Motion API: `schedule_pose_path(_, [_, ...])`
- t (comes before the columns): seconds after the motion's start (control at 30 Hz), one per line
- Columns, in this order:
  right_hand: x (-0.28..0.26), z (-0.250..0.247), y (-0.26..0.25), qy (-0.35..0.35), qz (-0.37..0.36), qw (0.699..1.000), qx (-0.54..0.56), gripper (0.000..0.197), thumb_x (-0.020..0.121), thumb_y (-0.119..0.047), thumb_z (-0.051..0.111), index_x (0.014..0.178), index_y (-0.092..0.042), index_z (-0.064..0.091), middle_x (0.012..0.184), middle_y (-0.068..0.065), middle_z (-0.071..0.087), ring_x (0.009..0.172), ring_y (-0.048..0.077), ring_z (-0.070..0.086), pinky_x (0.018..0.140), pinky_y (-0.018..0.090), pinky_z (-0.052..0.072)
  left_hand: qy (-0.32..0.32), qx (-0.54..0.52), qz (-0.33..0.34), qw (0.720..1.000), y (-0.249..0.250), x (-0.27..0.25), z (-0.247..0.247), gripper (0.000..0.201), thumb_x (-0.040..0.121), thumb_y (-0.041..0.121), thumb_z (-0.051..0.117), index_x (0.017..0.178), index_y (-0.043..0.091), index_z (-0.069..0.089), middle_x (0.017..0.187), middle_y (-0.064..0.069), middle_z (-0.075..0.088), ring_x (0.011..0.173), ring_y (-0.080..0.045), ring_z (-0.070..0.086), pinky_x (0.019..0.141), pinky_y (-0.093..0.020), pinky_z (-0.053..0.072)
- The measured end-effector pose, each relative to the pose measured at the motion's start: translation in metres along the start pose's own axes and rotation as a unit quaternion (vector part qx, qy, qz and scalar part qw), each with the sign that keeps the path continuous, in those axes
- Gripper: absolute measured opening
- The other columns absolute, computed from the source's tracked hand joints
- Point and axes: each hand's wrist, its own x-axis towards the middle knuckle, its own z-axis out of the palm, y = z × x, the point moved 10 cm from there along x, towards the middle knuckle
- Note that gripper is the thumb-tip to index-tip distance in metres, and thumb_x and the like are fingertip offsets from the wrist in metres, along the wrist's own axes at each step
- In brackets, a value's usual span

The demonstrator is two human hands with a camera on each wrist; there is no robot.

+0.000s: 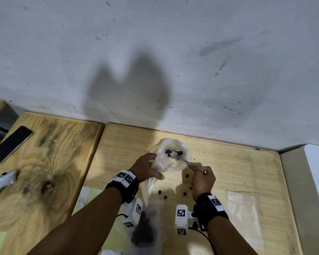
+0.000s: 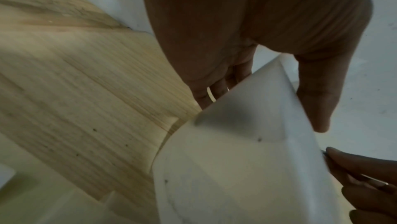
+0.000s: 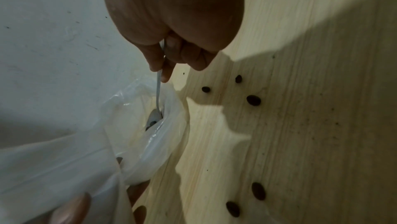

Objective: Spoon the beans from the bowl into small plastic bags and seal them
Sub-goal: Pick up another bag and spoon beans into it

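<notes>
A white translucent bowl (image 1: pixel 186 150) stands on the wooden table near the wall, with a few dark beans (image 1: pixel 168 152) in it. My right hand (image 1: pixel 203 179) pinches the handle of a metal spoon (image 1: pixel 182 160) whose scoop lies in the bowl among the beans. In the right wrist view the spoon (image 3: pixel 158 92) dips into the bowl (image 3: pixel 169 136). My left hand (image 1: pixel 147 167) grips a clear plastic bag (image 1: pixel 153 181) at the bowl's left rim; the bag hangs down toward me. The left wrist view shows this bag (image 2: pixel 247 159) under my thumb (image 2: pixel 318 100).
Loose beans (image 1: pixel 162 196) lie scattered on the table (image 1: pixel 247 172) in front of the bowl, also (image 3: pixel 253 100). A bag filled with dark beans (image 1: pixel 145 229) lies near me. Flat empty bags (image 1: pixel 241 208) lie at the right. A phone (image 1: pixel 11 143) lies at the far left.
</notes>
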Motion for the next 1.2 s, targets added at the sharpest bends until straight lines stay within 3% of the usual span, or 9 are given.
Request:
schedule_pose_path(0.17, [0.001, -0.011, -0.007, -0.008, -0.007, 1.000, 0.018, 0.036, 0.077, -0.007, 0.077, 0.065, -0.020, 0.045, 0.065, 0.006, 0.042, 0.056, 0.020, 0.031, 0.053, 0.029, 0.027, 0.023, 0.016, 0.008, 1.000, 0.001, -0.001, -0.001, 0.114, 0.029, 0.039, 0.089, 0.134, 0.018, 0.049, 0.129, 0.004, 0.056, 0.109, -0.018, 0.061, 0.089, -0.040, 0.055])
schedule_pose_path(0.3, [-0.001, -0.020, -0.029, -0.021, -0.033, 0.999, 0.021, 0.035, 0.075, -0.007, 0.076, 0.064, -0.021, 0.047, 0.071, 0.011, 0.046, 0.056, 0.020, 0.033, 0.055, 0.030, 0.028, 0.040, 0.018, 0.017, 0.999, 0.004, -0.003, -0.001, 0.103, 0.041, 0.026, 0.091, 0.135, 0.018, 0.049, 0.131, 0.004, 0.054, 0.111, -0.019, 0.058, 0.089, -0.036, 0.053])
schedule_pose_path(0.43, [-0.011, -0.028, -0.069, -0.043, -0.086, 0.994, 0.051, 0.037, 0.075, -0.007, 0.077, 0.060, -0.022, 0.047, 0.073, 0.015, 0.049, 0.053, 0.019, 0.033, 0.056, 0.030, 0.028, 0.049, 0.023, 0.027, 0.998, 0.008, -0.001, 0.000, 0.092, 0.052, 0.015, 0.092, 0.133, 0.020, 0.048, 0.129, 0.006, 0.052, 0.110, -0.015, 0.056, 0.084, -0.029, 0.050])
schedule_pose_path(0.6, [-0.038, -0.016, -0.132, -0.106, -0.212, 0.972, 0.011, 0.030, 0.078, 0.003, 0.076, 0.072, -0.005, 0.047, 0.073, 0.022, 0.055, 0.049, 0.012, 0.044, 0.054, 0.024, 0.039, 0.056, 0.043, 0.041, 0.997, 0.016, -0.002, 0.003, 0.091, 0.057, 0.015, 0.091, 0.135, 0.017, 0.046, 0.129, 0.007, 0.048, 0.109, -0.012, 0.050, 0.085, -0.026, 0.044])
schedule_pose_path(0.77, [-0.066, 0.016, -0.153, -0.186, -0.306, 0.926, -0.124, 0.028, 0.077, -0.006, 0.082, 0.071, -0.012, 0.055, 0.068, 0.004, 0.063, 0.057, 0.016, 0.049, 0.054, 0.024, 0.040, 0.060, 0.042, 0.035, 0.997, 0.015, -0.003, 0.005, 0.090, 0.058, 0.017, 0.091, 0.136, 0.016, 0.045, 0.130, 0.005, 0.047, 0.109, -0.013, 0.049, 0.084, -0.025, 0.041])
schedule_pose_path(0.9, [-0.056, -0.001, -0.152, -0.123, -0.291, 0.948, -0.044, 0.024, 0.079, -0.003, 0.080, 0.073, -0.012, 0.058, 0.076, 0.009, 0.068, 0.069, 0.019, 0.061, 0.064, 0.029, 0.048, 0.074, 0.040, 0.038, 0.996, 0.015, -0.009, 0.003, 0.094, 0.058, 0.015, 0.091, 0.138, 0.012, 0.043, 0.137, -0.002, 0.044, 0.115, -0.016, 0.049, 0.088, -0.027, 0.043])
schedule_pose_path(1.03, [-0.031, -0.028, -0.114, -0.017, -0.197, 0.980, 0.000, 0.025, 0.079, -0.012, 0.079, 0.070, -0.017, 0.057, 0.078, 0.016, 0.066, 0.072, 0.022, 0.059, 0.075, 0.038, 0.049, 0.105, 0.022, 0.042, 0.993, 0.011, -0.020, -0.004, 0.089, 0.056, 0.015, 0.092, 0.132, 0.013, 0.045, 0.135, -0.002, 0.042, 0.115, -0.017, 0.050, 0.088, -0.030, 0.047])
schedule_pose_path(1.13, [-0.023, -0.025, -0.080, -0.008, -0.106, 0.993, -0.045, 0.023, 0.071, -0.015, 0.078, 0.063, -0.016, 0.057, 0.073, 0.019, 0.066, 0.059, 0.024, 0.050, 0.062, 0.037, 0.045, 0.136, 0.006, 0.042, 0.990, 0.006, -0.028, -0.009, 0.080, 0.054, 0.017, 0.093, 0.124, 0.017, 0.053, 0.126, 0.001, 0.044, 0.105, -0.016, 0.054, 0.084, -0.031, 0.051])
schedule_pose_path(1.2, [-0.021, -0.018, -0.064, -0.018, -0.054, 0.996, -0.064, 0.024, 0.071, -0.010, 0.078, 0.065, -0.012, 0.054, 0.056, 0.015, 0.053, 0.048, 0.023, 0.041, 0.051, 0.031, 0.036, 0.139, 0.012, 0.045, 0.989, 0.005, -0.032, -0.009, 0.075, 0.055, 0.020, 0.093, 0.121, 0.019, 0.056, 0.121, 0.001, 0.046, 0.103, -0.017, 0.055, 0.082, -0.030, 0.050])
